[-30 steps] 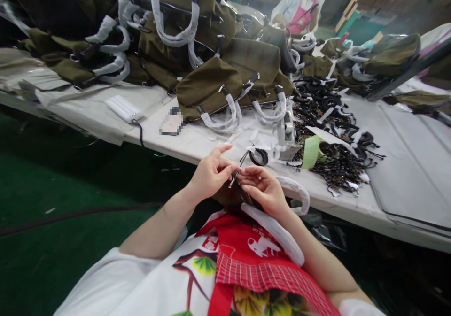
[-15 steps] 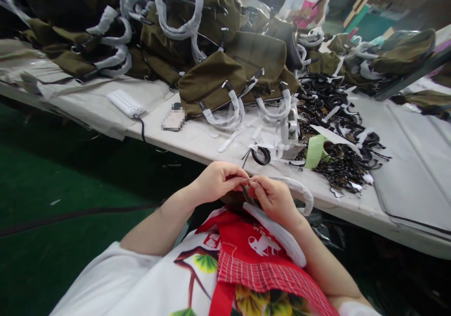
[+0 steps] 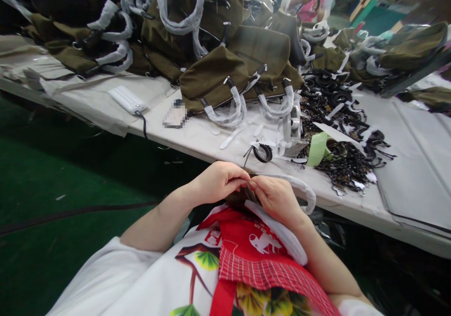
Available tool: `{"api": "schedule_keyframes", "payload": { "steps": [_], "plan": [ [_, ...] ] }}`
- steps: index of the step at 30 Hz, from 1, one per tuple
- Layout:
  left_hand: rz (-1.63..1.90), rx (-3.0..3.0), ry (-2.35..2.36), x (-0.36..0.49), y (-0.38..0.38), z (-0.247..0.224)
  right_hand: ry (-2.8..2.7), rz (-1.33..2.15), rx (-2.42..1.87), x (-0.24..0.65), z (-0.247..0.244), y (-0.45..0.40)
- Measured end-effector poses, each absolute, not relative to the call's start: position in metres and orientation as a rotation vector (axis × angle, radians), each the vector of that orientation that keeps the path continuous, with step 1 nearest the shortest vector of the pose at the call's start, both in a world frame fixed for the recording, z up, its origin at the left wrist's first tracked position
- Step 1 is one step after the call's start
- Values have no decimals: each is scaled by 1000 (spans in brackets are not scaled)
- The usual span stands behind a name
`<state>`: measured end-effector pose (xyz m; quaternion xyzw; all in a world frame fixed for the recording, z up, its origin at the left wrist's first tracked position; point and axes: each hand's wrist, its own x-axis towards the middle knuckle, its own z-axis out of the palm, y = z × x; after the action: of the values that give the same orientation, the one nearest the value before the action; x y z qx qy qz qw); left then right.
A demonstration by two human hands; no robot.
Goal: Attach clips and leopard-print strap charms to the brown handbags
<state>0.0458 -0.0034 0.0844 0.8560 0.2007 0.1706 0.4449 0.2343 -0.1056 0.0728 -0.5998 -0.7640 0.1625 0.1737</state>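
Holds left hand and right hand together by the near edge of the desk, with fingers bent tip to tip. Cannot tell whether closed on anything, behind those knuckles. Can make out only dark strips between the hands, largely covered. Cannot see all of the white-wrapped handle behind the right hand, nor follow the thin cord beside a black coil to its end.

White handle, red checked apron
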Motion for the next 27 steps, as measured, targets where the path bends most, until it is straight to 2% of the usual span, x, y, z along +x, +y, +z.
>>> {"api": "schedule_keyframes", "payload": {
  "steps": [11,27],
  "plan": [
    [387,2230,520,44,-5,79,-2231,540,-1676,234,72,-104],
    [425,2297,663,50,-13,76,-2232,441,-1768,231,74,-100]
  ]
}}
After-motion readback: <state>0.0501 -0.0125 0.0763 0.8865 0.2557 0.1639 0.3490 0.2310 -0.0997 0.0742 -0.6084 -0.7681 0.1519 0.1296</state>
